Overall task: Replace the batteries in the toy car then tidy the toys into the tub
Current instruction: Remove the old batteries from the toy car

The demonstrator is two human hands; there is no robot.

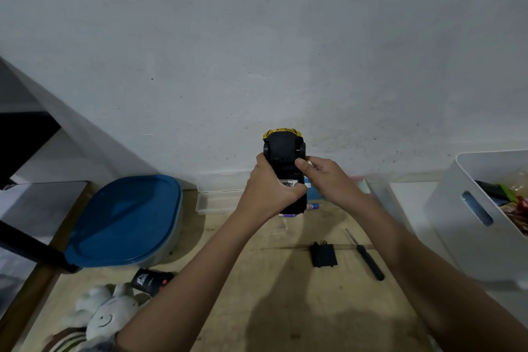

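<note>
Gripping upturned toy car (284, 151) in left hand (271, 188); right hand (323, 177) pinching battery (310, 163) at compartment. Risked reversed polarity or a dropped cell. Noted loose battery cover (324, 254) near right, liable to be knocked away.

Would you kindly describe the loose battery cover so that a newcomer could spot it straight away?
Start at the white tub on the right of the wooden table. Just left of it lies a slim black screwdriver, and left of that rests the battery cover. It is a flat, black, squarish plate with small tabs, unlike the long, thin tool.
</note>
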